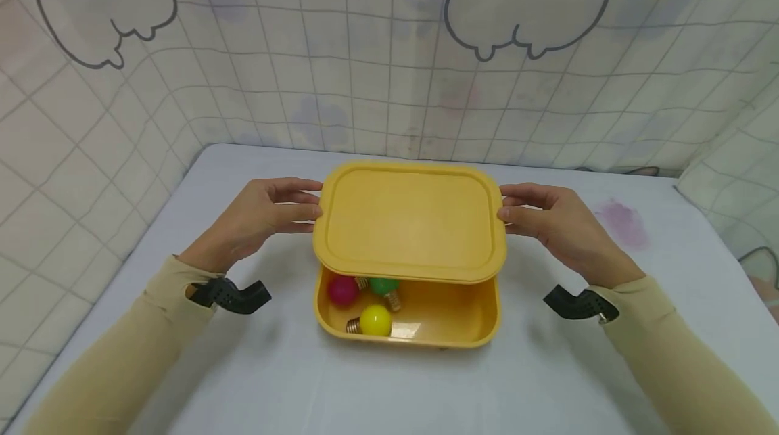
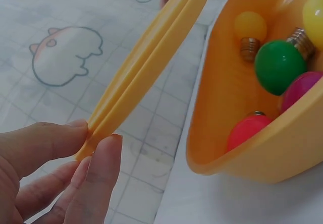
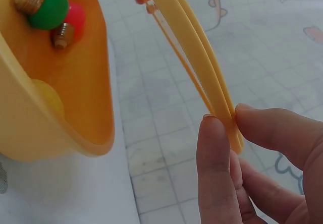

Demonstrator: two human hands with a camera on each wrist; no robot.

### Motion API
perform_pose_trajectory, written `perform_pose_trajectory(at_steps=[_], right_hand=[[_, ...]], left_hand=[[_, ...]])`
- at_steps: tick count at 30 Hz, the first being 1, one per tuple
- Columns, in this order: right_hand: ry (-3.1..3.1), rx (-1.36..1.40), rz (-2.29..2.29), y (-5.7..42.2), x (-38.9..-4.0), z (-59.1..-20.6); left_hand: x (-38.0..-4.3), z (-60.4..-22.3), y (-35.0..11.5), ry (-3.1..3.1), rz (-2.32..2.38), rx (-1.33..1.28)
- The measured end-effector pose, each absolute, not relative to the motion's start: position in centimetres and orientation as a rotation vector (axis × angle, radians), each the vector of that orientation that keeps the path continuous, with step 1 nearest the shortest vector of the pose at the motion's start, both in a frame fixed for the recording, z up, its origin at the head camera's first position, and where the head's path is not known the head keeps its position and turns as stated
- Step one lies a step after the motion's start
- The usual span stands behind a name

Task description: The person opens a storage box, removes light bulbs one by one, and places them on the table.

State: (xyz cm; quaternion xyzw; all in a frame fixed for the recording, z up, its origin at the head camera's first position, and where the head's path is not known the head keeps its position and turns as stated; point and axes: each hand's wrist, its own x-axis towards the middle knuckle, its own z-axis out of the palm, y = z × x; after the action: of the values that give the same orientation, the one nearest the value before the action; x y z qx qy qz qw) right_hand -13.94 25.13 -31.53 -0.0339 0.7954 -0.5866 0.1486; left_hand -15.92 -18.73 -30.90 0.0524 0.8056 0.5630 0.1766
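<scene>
A yellow lid (image 1: pixel 409 222) is held up over the back of a yellow box (image 1: pixel 406 342), leaving the box's front part uncovered. My left hand (image 1: pixel 268 215) pinches the lid's left end between thumb and fingers. At the opposite end, the thumb and fingers of my right hand (image 1: pixel 550 222) pinch its edge. Inside the box are several coloured toy light bulbs: a yellow bulb (image 1: pixel 375 321), a magenta bulb (image 1: pixel 343 291) and a green bulb (image 1: pixel 384 285). The left wrist view also shows a red bulb (image 2: pixel 250 130) and an orange-yellow bulb (image 2: pixel 250 26) by the far wall.
The box stands on a white table (image 1: pixel 402 387). Behind it rises a tiled-pattern curtain (image 1: pixel 377 70) with cartoon animals. A pink stain (image 1: pixel 623 223) marks the tabletop at the right, and a dark cable (image 1: pixel 761 252) lies at the right edge.
</scene>
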Motion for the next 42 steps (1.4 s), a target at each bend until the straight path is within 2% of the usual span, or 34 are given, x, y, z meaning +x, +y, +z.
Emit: perform_pose_trajectory(at_steps=[7, 23, 42], right_hand=[[2.251, -0.136, -1.751, 25.2, -15.5, -31.3], [2.195, -0.038, -1.864, 25.0, -19.2, -31.3], [2.142, 0.070, -1.882, 25.0, -22.9, -33.9]], left_hand=[[-17.5, -30.3, -18.5, 2.274, 1.612, 0.116], [-21.8, -30.8, -18.3, 2.238, 1.692, 0.138], [-25.8, -32.6, -17.1, 2.199, 1.672, 0.041]])
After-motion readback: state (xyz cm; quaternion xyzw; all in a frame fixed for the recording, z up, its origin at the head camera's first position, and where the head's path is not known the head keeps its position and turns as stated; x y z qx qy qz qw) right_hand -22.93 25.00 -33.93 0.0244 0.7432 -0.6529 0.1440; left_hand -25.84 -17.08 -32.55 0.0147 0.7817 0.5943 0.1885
